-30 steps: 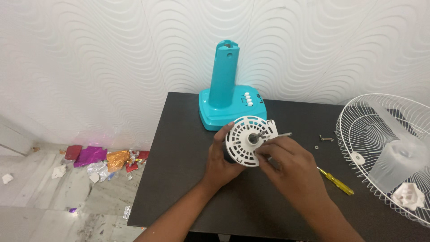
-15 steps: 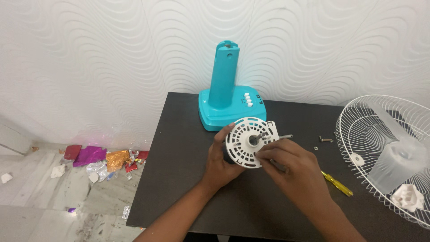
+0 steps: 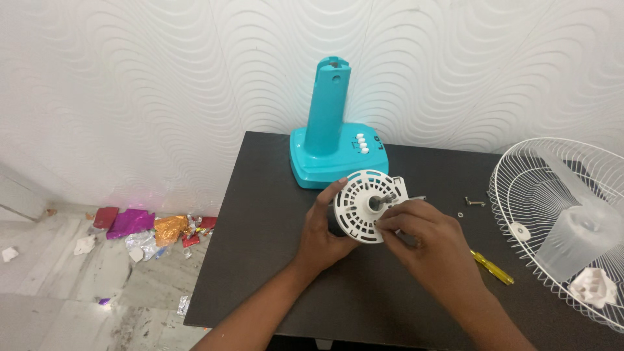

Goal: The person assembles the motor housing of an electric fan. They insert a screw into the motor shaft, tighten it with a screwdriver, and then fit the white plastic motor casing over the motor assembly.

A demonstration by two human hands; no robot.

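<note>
Matt white plastic motor cover [image 3: 361,207]

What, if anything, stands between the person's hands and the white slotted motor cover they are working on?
Nothing visible does. The left hand already grips the white slotted motor cover from behind, and the right hand has its fingertips on the cover's front face, near the metal shaft. The yellow screwdriver lies apart on the black table.

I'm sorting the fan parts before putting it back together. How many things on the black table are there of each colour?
Turquoise: 1, the fan base
White: 3, the slotted motor cover held by the left hand and right hand, the wire grille, the translucent blade
Yellow: 1, the screwdriver
Metal: 2, the screw and the washer
Total: 7
</note>
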